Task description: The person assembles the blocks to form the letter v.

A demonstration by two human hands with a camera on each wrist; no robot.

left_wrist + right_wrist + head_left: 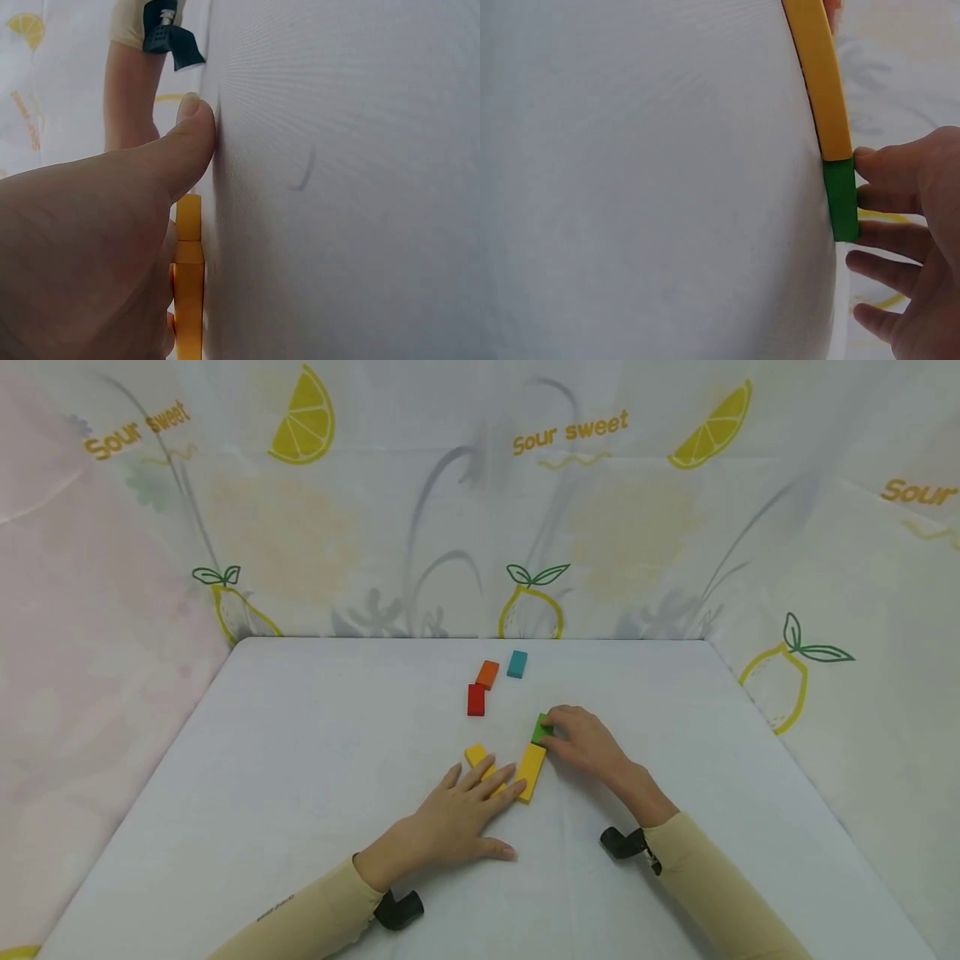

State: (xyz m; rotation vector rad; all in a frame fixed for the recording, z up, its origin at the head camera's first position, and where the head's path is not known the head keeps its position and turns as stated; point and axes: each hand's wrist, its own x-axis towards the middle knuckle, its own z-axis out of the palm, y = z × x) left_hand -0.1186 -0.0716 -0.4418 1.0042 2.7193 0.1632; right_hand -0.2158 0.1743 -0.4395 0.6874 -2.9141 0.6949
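My left hand [457, 822] lies with fingers spread across two long yellow blocks. The left yellow block [476, 754] slants beneath the fingers and is partly hidden by them. Beside it, the right yellow block [532, 770] has my fingertips at its lower end. In the left wrist view the thumb stretches out over the table, with yellow block sides [189, 300] below the palm. A short green block [842, 199] meets the far end of the right yellow block. My right hand [588, 743] holds the green block with thumb and fingertips, its other fingers apart from it.
Farther back on the white table [300, 735] lie a red block [476, 700], an orange block [487, 674] touching its top end, and a blue block [517, 664] to their right. A lemon-printed cloth [420, 527] rises behind the table.
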